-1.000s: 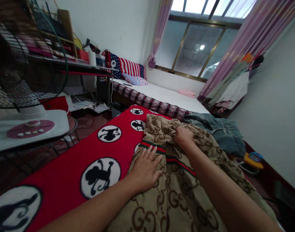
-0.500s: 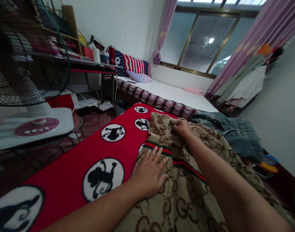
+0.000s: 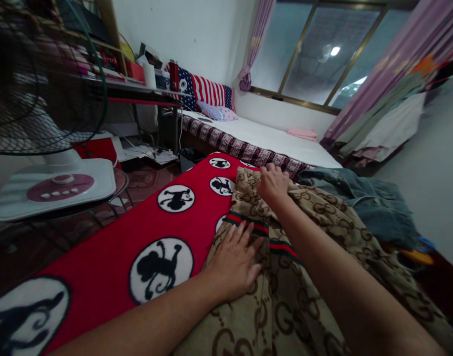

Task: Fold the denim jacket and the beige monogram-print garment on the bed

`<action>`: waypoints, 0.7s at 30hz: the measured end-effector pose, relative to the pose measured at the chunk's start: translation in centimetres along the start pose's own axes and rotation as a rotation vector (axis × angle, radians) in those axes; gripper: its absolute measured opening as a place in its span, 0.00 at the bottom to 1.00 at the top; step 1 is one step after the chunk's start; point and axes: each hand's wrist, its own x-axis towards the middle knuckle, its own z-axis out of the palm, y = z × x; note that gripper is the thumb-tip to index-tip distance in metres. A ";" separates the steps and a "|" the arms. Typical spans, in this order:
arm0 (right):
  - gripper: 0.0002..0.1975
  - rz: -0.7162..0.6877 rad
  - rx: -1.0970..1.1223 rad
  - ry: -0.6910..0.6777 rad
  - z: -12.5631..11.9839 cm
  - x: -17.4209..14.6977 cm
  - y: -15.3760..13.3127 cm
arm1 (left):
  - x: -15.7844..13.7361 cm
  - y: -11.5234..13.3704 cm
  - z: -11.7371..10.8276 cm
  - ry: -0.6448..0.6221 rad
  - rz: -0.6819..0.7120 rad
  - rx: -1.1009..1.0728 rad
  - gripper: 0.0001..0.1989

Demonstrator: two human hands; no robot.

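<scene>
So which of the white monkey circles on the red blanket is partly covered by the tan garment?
The circle just beyond the left hand: only its left edge shows beside the tan garment; the other circles along the red blanket lie uncovered.

The tan garment [image 3: 285,306] is soft matt knit cloth with a ribbed striped band; the red blanket [image 3: 111,252] at nine o'clock looks fleecy, the jeans [image 3: 370,202] at two o'clock coarse denim, the fan base [image 3: 52,185] glossy plastic
</scene>
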 end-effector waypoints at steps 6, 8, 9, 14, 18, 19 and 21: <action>0.33 -0.029 0.241 -0.391 6.2 -2.4 -0.6 | 0.0 0.0 0.0 -0.015 0.003 0.022 0.32; 0.35 0.005 0.293 -0.520 7.6 -2.5 -0.1 | 0.1 -0.1 -0.2 -0.028 -0.004 0.035 0.32; 0.36 0.007 0.311 -0.540 7.8 -2.5 0.1 | 0.2 -0.1 -0.3 -0.034 -0.008 0.041 0.32; 0.30 -0.053 0.434 -0.575 5.8 -4.6 1.1 | 0.4 -0.1 -0.7 -0.057 -0.005 0.055 0.31; 0.27 -0.134 0.573 -0.582 3.5 -9.0 2.0 | 0.3 -0.1 -0.8 -0.044 -0.006 0.082 0.31; 0.27 -0.132 0.597 -0.575 2.8 -10.4 2.1 | 0.3 -0.1 -0.8 -0.043 -0.009 0.086 0.30; 0.28 -0.134 0.637 -0.536 0.8 -13.5 2.3 | 0.3 -0.1 -0.8 -0.054 -0.009 0.093 0.30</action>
